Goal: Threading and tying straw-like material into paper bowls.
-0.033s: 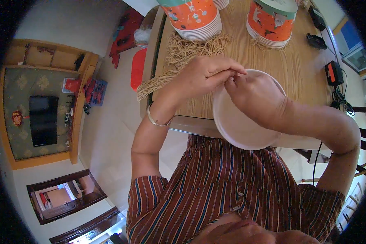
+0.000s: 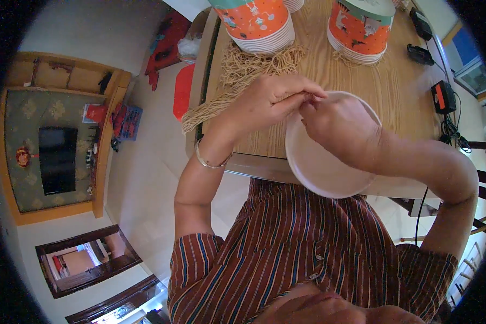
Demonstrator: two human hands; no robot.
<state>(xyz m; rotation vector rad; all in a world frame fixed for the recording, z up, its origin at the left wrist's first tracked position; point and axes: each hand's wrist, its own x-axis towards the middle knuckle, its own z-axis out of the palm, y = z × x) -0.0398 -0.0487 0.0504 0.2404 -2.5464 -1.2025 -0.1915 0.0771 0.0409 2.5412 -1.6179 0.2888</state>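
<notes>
A white round paper tub [image 2: 324, 170] sits at the table's near edge, close to my body, its pale round face turned up. Over its far left rim, the fingertips of my left hand [image 2: 272, 102] meet those of my right hand [image 2: 343, 124]. Both hands are closed in a pinch; whatever lies between the fingers is hidden. My right hand and wrist cross above the tub and cover part of it. A bundle of beige strings [image 2: 254, 67] lies beside my left hand, its loose strands trailing over the table's left edge.
Stacked orange and green paper tubs [image 2: 259, 24] rest on the strings, with another stack [image 2: 362, 32] to the right. Black adapters and an orange-black box [image 2: 443, 97] with cables line the right edge of the wooden table [image 2: 399, 97]. A red stool [image 2: 183, 93] stands at left.
The white tub has shifted very slightly to the right and tilted a little. My right hand has turned slightly at the knuckles; my left hand stays nearly still.
</notes>
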